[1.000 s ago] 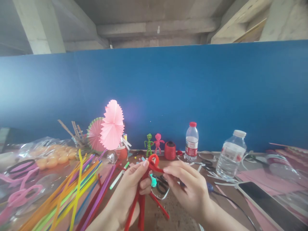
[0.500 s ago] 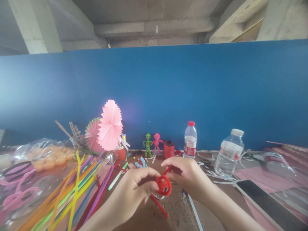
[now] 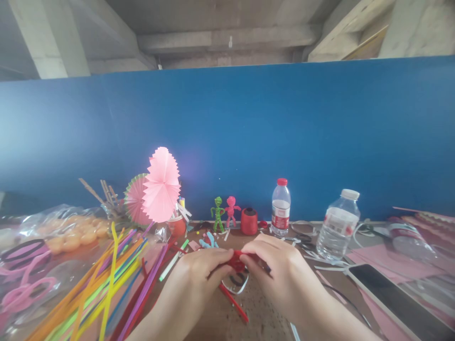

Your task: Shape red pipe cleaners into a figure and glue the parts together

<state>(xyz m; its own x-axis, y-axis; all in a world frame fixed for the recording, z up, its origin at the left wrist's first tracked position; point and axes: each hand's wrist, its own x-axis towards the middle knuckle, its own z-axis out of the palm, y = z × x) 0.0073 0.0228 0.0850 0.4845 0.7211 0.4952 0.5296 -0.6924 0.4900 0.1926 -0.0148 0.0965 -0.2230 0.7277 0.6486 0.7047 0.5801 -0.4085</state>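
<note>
Between my two hands is a red pipe cleaner, coiled into a small bundle and partly hidden by the fingers. My left hand pinches its left side between thumb and fingertips. From the right, my right hand closes its fingertips on the same coil. Below them, a straight red pipe cleaner lies on the brown table, beside a curled white strip. A light blue pipe cleaner piece rests just beyond my left hand.
Many coloured pipe cleaners spread at left, near pink scissors. Green and pink figures stand at the back by a red spool. Bottles and a phone are to the right.
My hands have drawn closer together around the red coil. My right hand has come lower, and its fingers now cover much of the coil, which showed as an open ring before.
</note>
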